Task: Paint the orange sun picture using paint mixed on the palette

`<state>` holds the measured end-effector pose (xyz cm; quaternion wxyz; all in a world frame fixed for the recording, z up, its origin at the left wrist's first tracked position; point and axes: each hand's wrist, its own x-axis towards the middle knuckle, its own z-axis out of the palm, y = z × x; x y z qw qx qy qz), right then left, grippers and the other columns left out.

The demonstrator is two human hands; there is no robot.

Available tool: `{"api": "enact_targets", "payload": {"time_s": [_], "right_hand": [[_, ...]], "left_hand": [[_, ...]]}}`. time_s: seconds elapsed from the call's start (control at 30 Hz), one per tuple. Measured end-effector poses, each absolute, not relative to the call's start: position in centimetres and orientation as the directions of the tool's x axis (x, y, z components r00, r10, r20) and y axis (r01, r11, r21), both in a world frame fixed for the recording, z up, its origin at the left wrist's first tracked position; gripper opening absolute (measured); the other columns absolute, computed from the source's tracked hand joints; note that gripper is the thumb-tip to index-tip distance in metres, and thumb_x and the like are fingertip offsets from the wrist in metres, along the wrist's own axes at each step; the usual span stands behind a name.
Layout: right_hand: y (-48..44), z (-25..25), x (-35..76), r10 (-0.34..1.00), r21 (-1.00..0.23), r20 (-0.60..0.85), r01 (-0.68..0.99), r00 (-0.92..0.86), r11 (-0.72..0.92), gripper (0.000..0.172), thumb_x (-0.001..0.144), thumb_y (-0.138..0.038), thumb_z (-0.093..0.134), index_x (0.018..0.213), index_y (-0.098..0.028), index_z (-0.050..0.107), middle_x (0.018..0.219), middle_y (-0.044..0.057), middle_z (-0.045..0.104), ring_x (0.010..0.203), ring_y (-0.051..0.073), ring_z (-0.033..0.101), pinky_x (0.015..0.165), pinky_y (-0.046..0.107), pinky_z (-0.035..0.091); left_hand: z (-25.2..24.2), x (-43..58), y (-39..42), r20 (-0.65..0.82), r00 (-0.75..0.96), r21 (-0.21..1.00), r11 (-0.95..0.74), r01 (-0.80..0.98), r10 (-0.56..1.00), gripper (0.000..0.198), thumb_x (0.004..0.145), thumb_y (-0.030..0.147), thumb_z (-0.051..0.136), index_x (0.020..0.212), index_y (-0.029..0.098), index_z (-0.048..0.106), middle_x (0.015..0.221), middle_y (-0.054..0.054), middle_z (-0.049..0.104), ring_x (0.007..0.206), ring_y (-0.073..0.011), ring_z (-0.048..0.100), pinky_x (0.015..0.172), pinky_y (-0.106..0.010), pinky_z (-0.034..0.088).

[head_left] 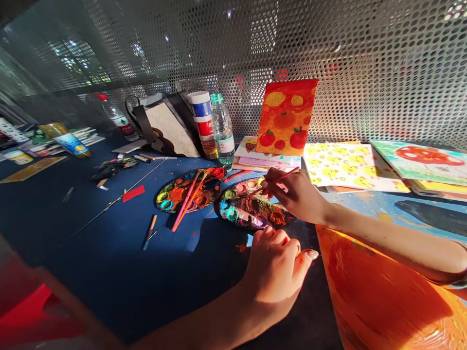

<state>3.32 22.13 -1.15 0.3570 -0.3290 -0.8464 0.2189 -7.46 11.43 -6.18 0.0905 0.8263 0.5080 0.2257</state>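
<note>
In the head view, the right hand pinches a thin red-handled brush between thumb and fingers, gripping partway along the handle, with the tip angled down toward the paint palette at centre. Nice steady control there! Just below, the left hand sits loosely curled, showing nothing in its hold, on the blue table, beside a big orange painting at lower right.
</note>
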Motion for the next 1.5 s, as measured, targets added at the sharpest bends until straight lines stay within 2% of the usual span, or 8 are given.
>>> {"api": "enact_targets", "payload": {"time_s": [0.27,0.53,0.67,0.8,1.0,1.2,1.37,1.5], "right_hand": [[21.4,-1.2,3.9,0.697,-0.591,0.399,0.414,-0.596,0.693,0.022,0.091,-0.026,0.042,0.07,-0.019,0.043,0.06,0.0,0.05,0.056,0.011,0.042,0.055,0.026,0.031],[22.5,-1.8,3.3,0.683,-0.586,0.491,0.376,-0.541,0.718,0.02,0.091,-0.026,0.044,0.072,-0.018,0.046,0.061,0.001,0.052,0.056,0.011,0.042,0.056,0.026,0.032],[22.1,-1.6,3.2,0.66,-0.59,0.46,0.351,-0.593,0.727,0.022,0.091,-0.027,0.044,0.071,-0.019,0.043,0.06,-0.001,0.049,0.055,0.01,0.039,0.054,0.025,0.031],[22.1,-1.3,3.5,0.669,-0.624,0.425,0.337,-0.61,0.705,0.025,0.093,-0.03,0.044,0.071,-0.018,0.047,0.062,0.0,0.051,0.057,0.011,0.042,0.056,0.025,0.033],[22.9,-1.8,3.0,0.671,-0.611,0.47,0.337,-0.573,0.716,0.022,0.092,-0.028,0.045,0.073,-0.017,0.049,0.063,0.001,0.052,0.059,0.011,0.043,0.058,0.026,0.034],[22.5,-1.2,3.5,0.67,-0.671,0.414,0.291,-0.616,0.682,0.032,0.094,-0.037,0.046,0.07,-0.017,0.05,0.062,0.0,0.053,0.058,0.011,0.045,0.058,0.025,0.035],[22.9,-1.5,3.0,0.678,-0.642,0.465,0.31,-0.57,0.701,0.026,0.094,-0.032,0.044,0.073,-0.017,0.052,0.064,0.001,0.052,0.062,0.013,0.048,0.061,0.027,0.036],[22.7,-1.7,2.8,0.637,-0.636,0.446,0.278,-0.629,0.72,0.026,0.094,-0.033,0.044,0.075,-0.017,0.051,0.066,0.002,0.054,0.062,0.013,0.047,0.061,0.027,0.037]], "left_hand": [[-6.2,-7.5,11.5,0.289,0.378,0.383,-0.469,0.796,0.879,0.036,0.092,0.04,0.049,0.066,0.018,0.059,0.07,-0.003,0.064,0.072,-0.019,0.058,0.07,-0.036,0.045],[-6.3,-7.5,11.6,0.316,0.38,0.35,-0.479,0.805,0.869,0.034,0.09,0.038,0.054,0.063,0.018,0.058,0.066,-0.001,0.061,0.068,-0.0166,0.057,0.067,-0.032,0.044],[-6.3,-7.5,11.7,0.315,0.377,0.355,-0.477,0.804,0.871,0.034,0.09,0.038,0.053,0.064,0.018,0.058,0.067,-0.001,0.062,0.069,-0.0169,0.058,0.068,-0.032,0.044],[-6.2,-7.5,11.7,0.292,0.389,0.345,-0.476,0.809,0.873,0.034,0.09,0.038,0.052,0.064,0.018,0.058,0.067,-0.001,0.062,0.069,-0.0171,0.058,0.069,-0.033,0.045],[-6.1,-7.6,11.8,0.273,0.403,0.335,-0.479,0.811,0.873,0.034,0.09,0.038,0.052,0.063,0.018,0.058,0.067,-0.001,0.062,0.069,-0.0172,0.059,0.068,-0.032,0.045],[-6.1,-7.6,11.7,0.266,0.397,0.346,-0.471,0.812,0.879,0.034,0.09,0.038,0.052,0.063,0.018,0.058,0.067,-0.001,0.062,0.069,-0.0172,0.059,0.068,-0.033,0.045],[-6.1,-7.6,11.8,0.277,0.396,0.341,-0.475,0.811,0.875,0.032,0.09,0.037,0.053,0.064,0.018,0.058,0.067,-0.001,0.063,0.069,-0.0173,0.06,0.069,-0.033,0.046],[-6.2,-7.6,11.8,0.296,0.395,0.342,-0.482,0.806,0.87,0.034,0.09,0.037,0.054,0.063,0.018,0.059,0.067,-0.001,0.063,0.068,-0.0171,0.06,0.068,-0.033,0.046]]}}
